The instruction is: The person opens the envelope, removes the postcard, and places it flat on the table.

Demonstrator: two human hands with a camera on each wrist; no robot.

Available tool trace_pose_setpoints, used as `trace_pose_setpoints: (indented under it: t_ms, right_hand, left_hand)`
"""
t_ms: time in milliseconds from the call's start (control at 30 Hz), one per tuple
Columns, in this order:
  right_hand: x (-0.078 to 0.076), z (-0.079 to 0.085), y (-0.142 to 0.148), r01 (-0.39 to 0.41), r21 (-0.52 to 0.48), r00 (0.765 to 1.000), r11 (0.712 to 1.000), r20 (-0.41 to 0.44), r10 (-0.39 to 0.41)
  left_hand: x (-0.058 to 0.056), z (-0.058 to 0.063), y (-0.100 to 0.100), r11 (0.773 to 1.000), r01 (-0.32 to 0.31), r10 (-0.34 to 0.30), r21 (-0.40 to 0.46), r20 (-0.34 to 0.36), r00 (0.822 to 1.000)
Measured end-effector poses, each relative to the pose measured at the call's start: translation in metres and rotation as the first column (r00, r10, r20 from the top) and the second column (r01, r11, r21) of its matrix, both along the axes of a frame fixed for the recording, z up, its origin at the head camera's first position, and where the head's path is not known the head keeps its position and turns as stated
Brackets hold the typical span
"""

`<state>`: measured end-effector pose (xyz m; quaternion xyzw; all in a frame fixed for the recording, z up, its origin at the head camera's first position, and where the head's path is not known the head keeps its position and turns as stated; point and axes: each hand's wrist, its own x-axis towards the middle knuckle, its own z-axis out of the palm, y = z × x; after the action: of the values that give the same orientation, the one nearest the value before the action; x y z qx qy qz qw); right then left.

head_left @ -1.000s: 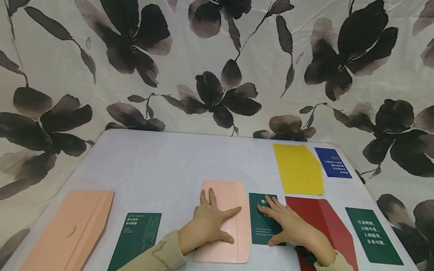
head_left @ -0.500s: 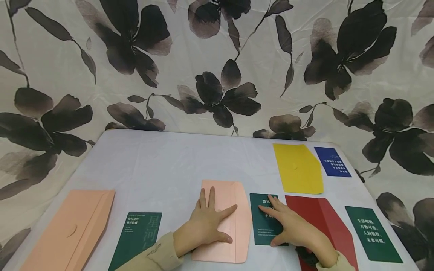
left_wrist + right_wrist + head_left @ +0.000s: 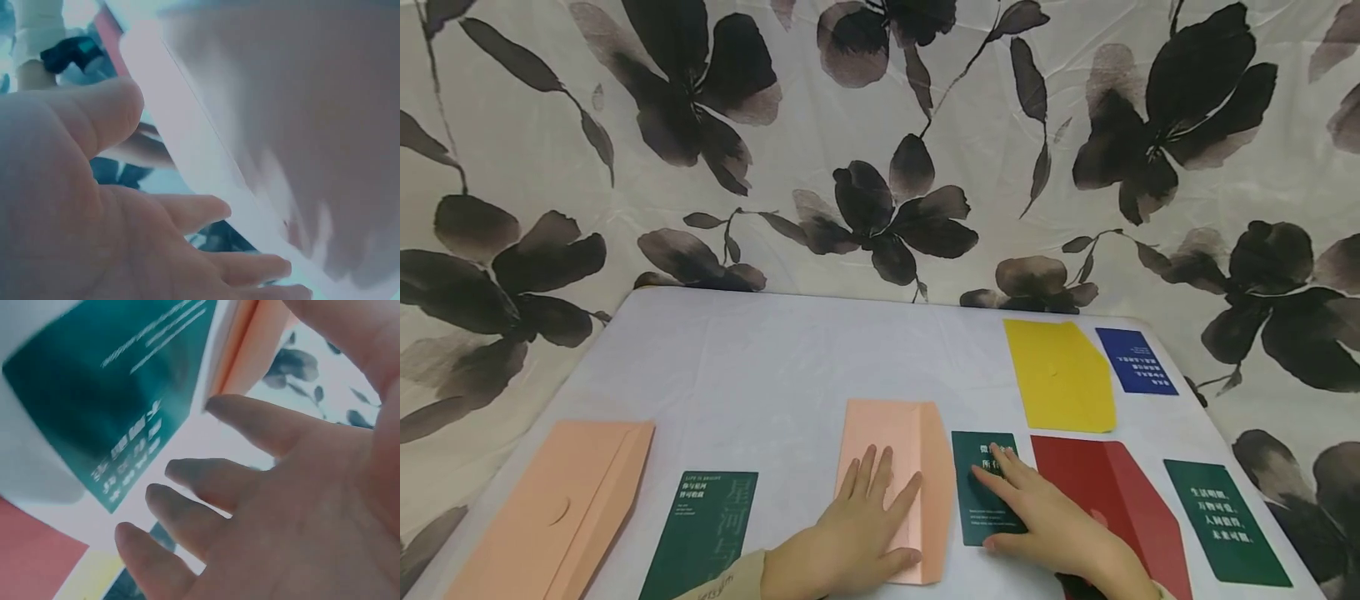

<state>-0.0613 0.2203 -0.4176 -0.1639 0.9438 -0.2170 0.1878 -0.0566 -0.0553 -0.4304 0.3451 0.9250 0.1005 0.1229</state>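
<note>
In the head view, my left hand [image 3: 850, 546] is spread with straight fingers over the pink envelope [image 3: 887, 425] near the front of the table; its flap lies unfolded toward the right. The left wrist view shows that palm [image 3: 94, 219] and the pale envelope [image 3: 269, 100] close beyond the fingertips. My right hand [image 3: 1052, 517], also with fingers extended, is over the green card [image 3: 981, 521] just right of the envelope. Part of the card's white print is hidden by the fingers. Neither hand grips anything; whether the fingertips touch is hard to tell.
To the right lie a red envelope [image 3: 1105, 475], partly under my right arm, and another green card [image 3: 1228, 525]. A yellow envelope [image 3: 1060, 375] and blue card [image 3: 1137, 361] lie farther back. At left are a larger pink envelope [image 3: 550, 508] and a third green card [image 3: 703, 521].
My left hand has slid down the pink envelope toward me, its fingers closer together, and the envelope's flap seam shows more. My right hand has shifted slightly toward me over the green card.
</note>
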Motion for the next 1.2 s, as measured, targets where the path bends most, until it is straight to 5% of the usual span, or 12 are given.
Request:
trace_pose_setpoints:
  t_ms: [133, 333, 467, 933, 1200]
  right_hand:
    - [0.012, -0.002, -0.002, 0.016, 0.038, 1.0, 0.999, 0.016, -0.017]
    - [0.022, -0.013, -0.005, 0.043, 0.088, 0.996, 0.995, 0.072, -0.049]
    - [0.023, -0.017, -0.005, 0.043, 0.084, 0.996, 0.996, 0.078, -0.05]
    - [0.013, -0.017, -0.007, 0.059, 0.098, 0.997, 0.993, 0.04, -0.063]
    - [0.005, -0.017, -0.008, 0.067, 0.062, 0.997, 0.996, 0.029, -0.069]
  left_hand:
    - [0.01, -0.009, 0.002, 1.0, 0.004, -0.004, -0.025, -0.021, 1.0]
    - [0.022, -0.027, 0.002, 0.996, -0.005, -0.013, -0.091, -0.201, 0.979]
    - [0.024, -0.034, 0.002, 0.995, -0.019, -0.005, -0.094, -0.242, 0.97]
    - [0.018, -0.03, 0.001, 0.997, -0.038, 0.021, -0.073, -0.231, 0.973]
    - [0.009, -0.026, 0.001, 0.998, -0.048, 0.043, -0.039, -0.114, 0.993]
